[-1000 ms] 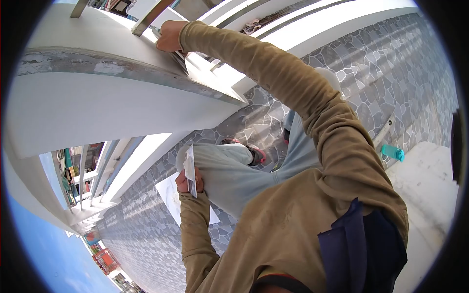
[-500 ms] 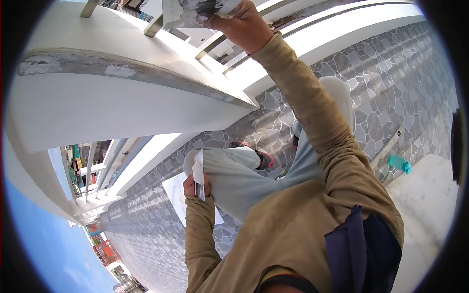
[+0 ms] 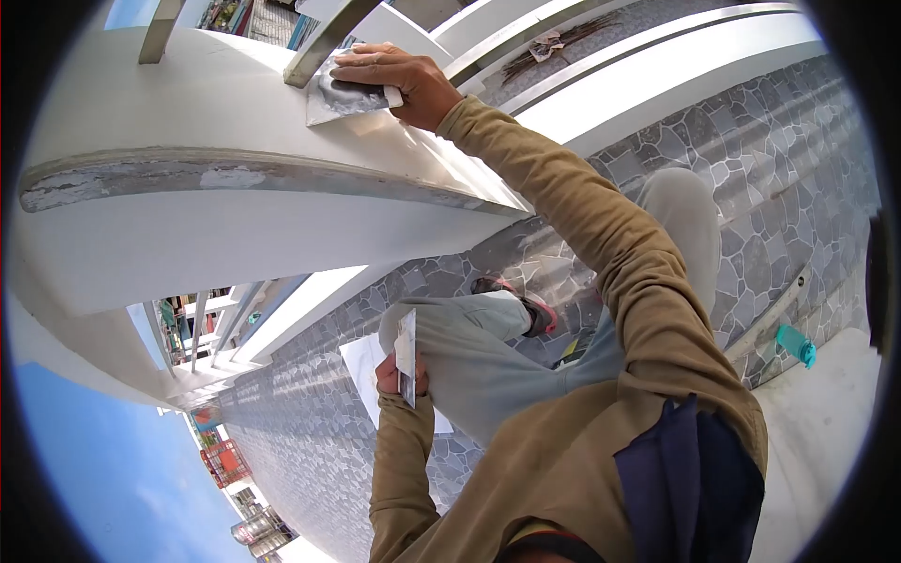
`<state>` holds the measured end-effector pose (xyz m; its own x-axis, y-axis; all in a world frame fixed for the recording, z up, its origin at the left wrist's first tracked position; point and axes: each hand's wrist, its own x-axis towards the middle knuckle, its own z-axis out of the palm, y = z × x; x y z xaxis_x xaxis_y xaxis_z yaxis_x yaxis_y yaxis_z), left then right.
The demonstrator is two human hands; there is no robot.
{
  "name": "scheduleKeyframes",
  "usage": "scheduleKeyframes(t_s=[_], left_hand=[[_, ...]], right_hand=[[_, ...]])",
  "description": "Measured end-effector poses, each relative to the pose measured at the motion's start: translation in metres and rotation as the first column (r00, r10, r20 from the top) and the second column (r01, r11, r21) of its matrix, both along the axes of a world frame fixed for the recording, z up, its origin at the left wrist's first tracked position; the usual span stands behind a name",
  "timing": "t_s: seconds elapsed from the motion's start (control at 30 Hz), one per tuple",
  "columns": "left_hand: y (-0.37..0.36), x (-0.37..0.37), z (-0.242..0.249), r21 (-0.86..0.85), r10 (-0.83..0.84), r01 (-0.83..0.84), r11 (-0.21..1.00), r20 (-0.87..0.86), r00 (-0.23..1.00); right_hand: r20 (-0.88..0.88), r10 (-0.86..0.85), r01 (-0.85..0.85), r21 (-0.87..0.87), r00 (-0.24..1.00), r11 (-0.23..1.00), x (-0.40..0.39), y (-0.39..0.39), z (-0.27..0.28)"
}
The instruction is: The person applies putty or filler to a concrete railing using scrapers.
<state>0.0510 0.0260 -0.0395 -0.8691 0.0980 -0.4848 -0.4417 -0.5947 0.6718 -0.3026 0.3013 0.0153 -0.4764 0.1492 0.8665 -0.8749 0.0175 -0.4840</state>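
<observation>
My right hand (image 3: pixel 418 86) grips a flat finishing trowel (image 3: pixel 343 101), its fingers spread over the smeared grey and white back. The blade lies against the top face of a white wall ledge (image 3: pixel 211 89), beside a post. Lower down, near my bent knee, my left hand (image 3: pixel 387 375) is closed around a second flat blade (image 3: pixel 406 357). That one is seen nearly edge-on and carries white paste. Along the ledge's edge runs a rough grey strip (image 3: pixel 141 176) with white patches.
Grey stone paving (image 3: pixel 314 422) covers the floor. A white sheet (image 3: pixel 361 361) lies beneath my left arm. A turquoise bottle (image 3: pixel 796 345) is at the right, near a long straight bar (image 3: pixel 774 310). Metal railing posts (image 3: pixel 328 42) rise from the ledge.
My right hand has brought its trowel down onto the ledge from a raised, tilted position. My left hand still holds its blade near the knee. The whole view has shifted slightly.
</observation>
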Motion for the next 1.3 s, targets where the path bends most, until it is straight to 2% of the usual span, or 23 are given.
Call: scheduleKeyframes(t_s=[0.07,0.17,0.27,0.3,0.37,0.4,0.47,0.5,0.57,0.63,0.73,0.8,0.87,0.9,1.17,1.23,1.3], left_hand=[[-0.002,-0.002,-0.001,0.014,-0.041,0.041,0.999,0.001,0.999],[0.001,-0.006,0.002,0.086,-0.025,0.022,0.996,0.040,0.999],[0.008,-0.009,0.011,0.066,-0.041,0.036,0.997,0.080,0.996],[0.008,-0.010,0.010,0.059,-0.042,0.037,0.998,0.090,0.995],[0.006,-0.014,0.010,0.241,-0.126,0.112,0.964,0.044,0.991],[0.004,-0.012,0.010,0.223,-0.131,0.111,0.968,0.077,0.988],[0.005,-0.014,0.003,0.344,-0.086,0.090,0.935,-0.028,0.996],[0.006,-0.013,0.002,0.320,-0.089,0.083,0.944,0.005,0.996],[0.013,-0.021,0.001,0.401,-0.121,0.136,0.906,-0.063,0.991],[0.016,-0.024,0.004,0.356,-0.112,0.106,0.928,-0.006,0.994],[0.019,-0.025,0.007,0.283,-0.092,0.082,0.956,0.022,0.995],[0.021,-0.029,0.006,0.286,-0.122,0.109,0.952,0.027,0.992],[0.025,-0.031,0.008,0.265,-0.100,0.083,0.961,0.054,0.993],[0.027,-0.032,0.008,0.280,-0.107,0.091,0.956,0.042,0.993],[0.019,-0.023,0.005,0.271,-0.065,0.049,0.961,0.048,0.997],[0.019,-0.023,0.006,0.325,-0.073,0.057,0.944,0.037,0.997],[0.020,-0.026,0.005,0.381,-0.087,0.070,0.922,0.028,0.996]], right_hand=[[-0.067,0.007,-0.004,0.042,0.998,0.999,-0.008,0.002,0.002],[-0.058,0.038,-0.032,0.094,0.998,0.995,-0.011,0.001,0.001],[-0.049,0.076,-0.070,0.116,0.996,0.991,-0.013,-0.001,-0.001],[-0.024,0.061,-0.055,0.195,0.998,0.979,-0.013,-0.002,-0.001],[-0.002,-0.023,0.023,0.358,1.000,0.933,-0.010,-0.002,0.003],[0.030,-0.030,0.018,0.338,0.999,0.941,-0.010,-0.003,0.002],[-0.028,-0.038,0.045,0.355,0.999,0.934,-0.015,-0.006,0.001],[-0.036,-0.075,0.083,0.373,0.996,0.924,-0.016,-0.007,-0.003],[-0.020,-0.051,0.055,0.352,0.998,0.934,-0.019,-0.009,-0.005],[-0.058,-0.008,0.027,0.335,0.998,0.942,-0.016,-0.007,-0.010],[0.043,0.010,-0.025,0.367,0.999,0.930,-0.002,0.002,-0.024],[0.035,0.027,-0.037,0.342,0.999,0.939,-0.002,0.009,-0.029],[0.029,-0.131,0.112,0.363,0.991,0.925,0.002,0.020,-0.025],[0.004,-0.184,0.172,0.343,0.983,0.924,-0.004,0.017,-0.023],[-0.049,-0.190,0.196,0.223,0.981,0.955,-0.016,-0.008,-0.014],[-0.122,-0.165,0.189,0.225,0.979,0.956,-0.022,-0.009,-0.015],[-0.117,-0.123,0.149,0.248,0.985,0.957,-0.022,-0.014,-0.015]])
